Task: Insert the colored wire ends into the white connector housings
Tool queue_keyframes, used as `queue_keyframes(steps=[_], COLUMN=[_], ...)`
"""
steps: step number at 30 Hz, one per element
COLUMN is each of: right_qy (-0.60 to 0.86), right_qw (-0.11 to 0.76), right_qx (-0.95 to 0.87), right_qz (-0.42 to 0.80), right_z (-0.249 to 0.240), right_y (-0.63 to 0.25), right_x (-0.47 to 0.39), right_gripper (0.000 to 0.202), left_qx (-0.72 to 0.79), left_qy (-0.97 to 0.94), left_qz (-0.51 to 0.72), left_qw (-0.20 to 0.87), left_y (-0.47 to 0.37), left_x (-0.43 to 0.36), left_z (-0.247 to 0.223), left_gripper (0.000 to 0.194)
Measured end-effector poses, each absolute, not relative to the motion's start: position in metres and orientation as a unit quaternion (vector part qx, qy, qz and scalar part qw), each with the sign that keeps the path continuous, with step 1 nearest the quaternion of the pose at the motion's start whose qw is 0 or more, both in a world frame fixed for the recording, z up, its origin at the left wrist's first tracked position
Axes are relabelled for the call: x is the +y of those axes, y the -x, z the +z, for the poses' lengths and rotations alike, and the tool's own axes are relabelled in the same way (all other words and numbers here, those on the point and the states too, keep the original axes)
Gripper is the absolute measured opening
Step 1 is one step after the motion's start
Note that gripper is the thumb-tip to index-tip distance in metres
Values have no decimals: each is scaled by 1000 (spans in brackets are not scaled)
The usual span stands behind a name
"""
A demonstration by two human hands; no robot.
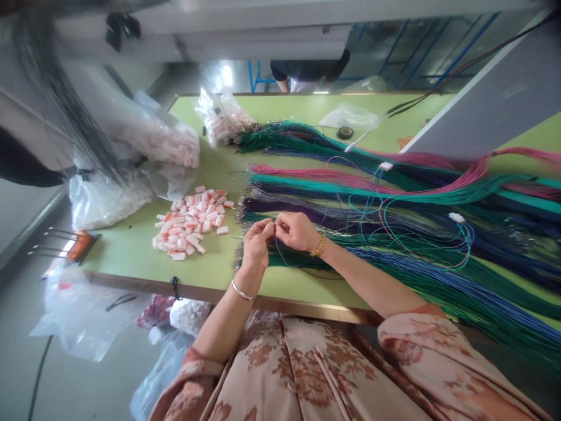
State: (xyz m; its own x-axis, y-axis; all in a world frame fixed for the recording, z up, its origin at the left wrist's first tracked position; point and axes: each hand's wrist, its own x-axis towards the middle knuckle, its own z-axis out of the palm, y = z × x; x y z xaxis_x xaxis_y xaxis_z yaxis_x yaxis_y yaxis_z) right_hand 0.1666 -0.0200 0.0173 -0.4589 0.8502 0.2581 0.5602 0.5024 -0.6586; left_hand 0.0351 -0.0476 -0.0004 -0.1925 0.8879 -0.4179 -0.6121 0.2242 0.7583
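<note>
My left hand (258, 244) and my right hand (297, 231) meet fingertip to fingertip above the near part of the table. Both are closed in a pinch, and what sits between the fingers is too small to make out. A thin wire (283, 257) loops down below my right hand. Behind and to the right of my hands lie long bundles of green wires (394, 240), purple wires (280, 207) and pink wires (307, 174), their ends toward the left. A pile of small white and orange connectors (193, 225) lies left of my left hand.
Bags of connectors (175, 143) stand at the back left, near hanging dark wires (65, 99). An orange tool with metal prongs (79, 247) sits at the left table corner. Black tape (345, 133) lies at the back. A grey panel (491, 88) rises at right. Another person (307, 73) is beyond the table.
</note>
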Motion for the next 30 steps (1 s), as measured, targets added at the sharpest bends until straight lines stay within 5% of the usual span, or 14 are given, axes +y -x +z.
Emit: queue_keyframes(steps=[7,12,19,30], right_qy=[450,589,592,613], right_qw=[357,243,131,30], right_qx=[-771,-749,-776,-780], right_qz=[274,183,172,122], right_z=[35,16,3,44], right_y=[-187,-188,-176,-194], right_x=[56,140,164,168], right_gripper=[19,13,17,19], left_qx=[452,459,458,439], left_qy=[-142,-134,-126,-136], left_qz=[609,600,600,602], left_qw=[636,641,643,653], left_y=[-29,-28,-28,-27], left_x=[-41,-41,-42,-43], left_z=[2,-1,-2,-6], left_gripper=[30,29,28,28])
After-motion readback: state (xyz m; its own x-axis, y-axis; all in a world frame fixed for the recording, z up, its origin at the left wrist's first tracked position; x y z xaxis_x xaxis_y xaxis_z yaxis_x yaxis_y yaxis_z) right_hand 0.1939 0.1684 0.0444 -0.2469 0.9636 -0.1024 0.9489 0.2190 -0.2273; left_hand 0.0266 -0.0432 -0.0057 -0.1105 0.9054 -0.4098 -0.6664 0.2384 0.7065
